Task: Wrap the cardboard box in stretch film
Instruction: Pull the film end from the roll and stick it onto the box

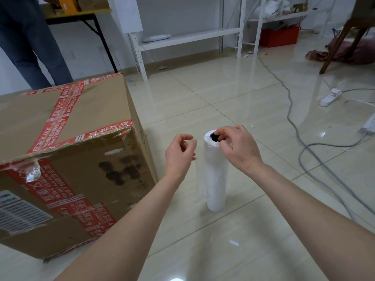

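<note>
box: big cardboard one, sitting on the floor on the left side of the view. No film on it that I can see, just bare cardboard with some dark smudges on the near face.
tape: red printed stuff across the top and down the front of the box, peeling a bit at the near top corner.
label: white shipping sticker low on the box's front-left face.
roll: white stretch film roll, standing upright on the floor just right of the box, not touching it. Black core shows at the top end.
right hand: on top of the roll, fingers curled over the rim, fingertips right at the black core, so it's gripping the top end.
left hand: just left of the roll's top, fingers curled in toward the thumb. Honestly can't tell if it's pinching a loose end of film or nothing at all.
hands vs each other: apart, with the roll's top between them.
cables: grey ones snaking over the floor on the right, with a white power strip further out.
shelf: white metal rack along the back wall, red crate under the next one over.
someone else: legs in jeans standing behind the box, next to a black-framed worktop.
</note>
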The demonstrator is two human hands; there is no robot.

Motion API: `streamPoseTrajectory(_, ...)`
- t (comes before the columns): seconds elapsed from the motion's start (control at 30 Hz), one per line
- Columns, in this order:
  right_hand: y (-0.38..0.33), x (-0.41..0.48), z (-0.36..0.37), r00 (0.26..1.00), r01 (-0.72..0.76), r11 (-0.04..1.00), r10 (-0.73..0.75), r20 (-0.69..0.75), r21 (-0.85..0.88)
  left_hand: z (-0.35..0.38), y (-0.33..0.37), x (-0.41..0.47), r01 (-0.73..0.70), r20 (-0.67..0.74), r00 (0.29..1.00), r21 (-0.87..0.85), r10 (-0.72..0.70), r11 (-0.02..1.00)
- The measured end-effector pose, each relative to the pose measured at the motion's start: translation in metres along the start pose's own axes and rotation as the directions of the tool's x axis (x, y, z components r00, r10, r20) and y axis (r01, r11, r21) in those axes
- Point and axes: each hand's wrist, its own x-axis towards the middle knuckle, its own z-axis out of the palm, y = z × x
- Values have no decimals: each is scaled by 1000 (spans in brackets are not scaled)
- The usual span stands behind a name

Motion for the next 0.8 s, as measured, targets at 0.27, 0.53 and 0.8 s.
streamPoseTrajectory(0.27,6,-5,-4,998,50,989,-44,44,-138,20,-3,0,-31,143,989,429,-34,903)
streamPoseTrajectory(0.53,3,-5,-4,998,53,969,-48,27,-240,2,-11,10,75,-84,996,480,-40,874)
streamPoseTrajectory(0.8,-23,-1,11,993,-75,942,101,62,-328,-11,-5,13,292,-127,953,131,-276,947)
